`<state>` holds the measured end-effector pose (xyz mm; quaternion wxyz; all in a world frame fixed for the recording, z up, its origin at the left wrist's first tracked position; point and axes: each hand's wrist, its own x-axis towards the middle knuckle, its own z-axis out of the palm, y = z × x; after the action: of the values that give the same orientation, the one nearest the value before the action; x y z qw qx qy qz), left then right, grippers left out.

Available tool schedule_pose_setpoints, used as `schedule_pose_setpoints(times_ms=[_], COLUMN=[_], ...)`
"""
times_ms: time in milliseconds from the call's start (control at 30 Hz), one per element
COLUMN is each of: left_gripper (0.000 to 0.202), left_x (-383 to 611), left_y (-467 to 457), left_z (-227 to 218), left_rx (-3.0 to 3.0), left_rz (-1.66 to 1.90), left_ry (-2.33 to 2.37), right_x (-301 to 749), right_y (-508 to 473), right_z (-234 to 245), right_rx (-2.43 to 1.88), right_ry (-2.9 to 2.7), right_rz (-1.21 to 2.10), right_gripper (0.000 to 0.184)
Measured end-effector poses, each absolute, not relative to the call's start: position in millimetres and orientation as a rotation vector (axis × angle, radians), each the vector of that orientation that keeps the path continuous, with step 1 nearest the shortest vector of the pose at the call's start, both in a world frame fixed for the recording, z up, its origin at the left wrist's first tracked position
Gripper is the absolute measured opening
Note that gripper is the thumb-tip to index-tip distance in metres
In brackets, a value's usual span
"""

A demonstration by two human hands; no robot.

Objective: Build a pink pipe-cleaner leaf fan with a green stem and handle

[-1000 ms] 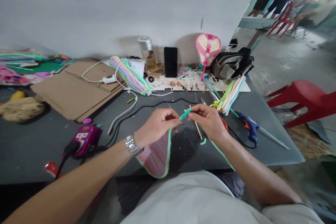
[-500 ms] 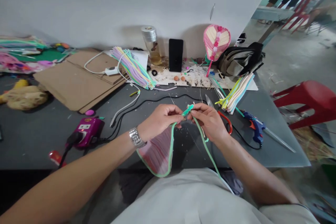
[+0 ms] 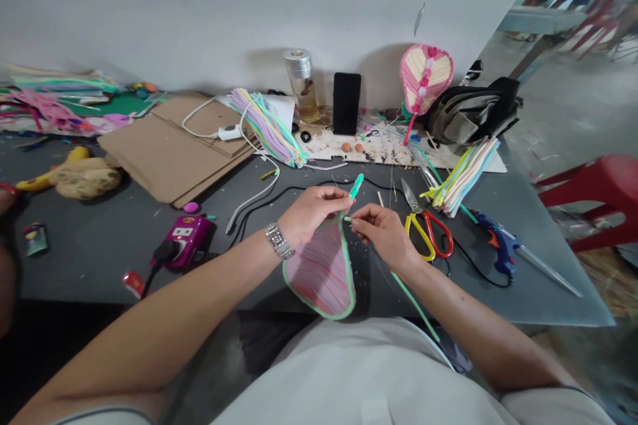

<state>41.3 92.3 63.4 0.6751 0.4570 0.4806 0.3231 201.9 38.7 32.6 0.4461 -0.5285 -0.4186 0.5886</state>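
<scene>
My left hand (image 3: 313,211) pinches the top of a pink leaf-shaped fan (image 3: 321,270) edged in green, just under its short green handle tip (image 3: 355,186). The fan hangs down over the table's front edge toward my lap. My right hand (image 3: 381,234) is closed in a pinch on a thin green strip (image 3: 413,302) that runs from the fan's top down past my right forearm. The two hands are nearly touching at the fan's top.
Scissors (image 3: 429,234) with yellow and red handles lie right of my right hand. A blue glue gun (image 3: 500,246), straw bundles (image 3: 461,178), a finished pink fan (image 3: 425,78), a phone (image 3: 346,103), a bottle (image 3: 302,84), cardboard (image 3: 169,153) and a purple device (image 3: 187,240) are on the grey table (image 3: 90,252).
The fan has turned so its pink face shows fully. My right hand has dropped lower and slid along the green strip. The view has shifted right, and the scissors show in full.
</scene>
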Motion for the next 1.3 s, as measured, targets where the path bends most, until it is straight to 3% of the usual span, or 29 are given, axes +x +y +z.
schedule_pose_setpoints(times_ms=[267, 900, 1300], left_gripper=[0.024, 0.018, 0.021], left_x=[45, 54, 36], left_y=[89, 83, 98], left_z=[69, 71, 59], left_rx=[1.142, 1.172, 1.16], left_rz=[0.774, 0.762, 0.479], left_ry=[1.102, 1.134, 1.107], right_x=[193, 178, 179], right_y=[43, 43, 40], right_z=[31, 28, 22], right_rx=[-1.253, -1.234, -1.267], right_ry=[-0.996, -0.83, -0.836], right_rz=[1.528, 1.473, 1.555], right_gripper=[0.028, 0.01, 0.015])
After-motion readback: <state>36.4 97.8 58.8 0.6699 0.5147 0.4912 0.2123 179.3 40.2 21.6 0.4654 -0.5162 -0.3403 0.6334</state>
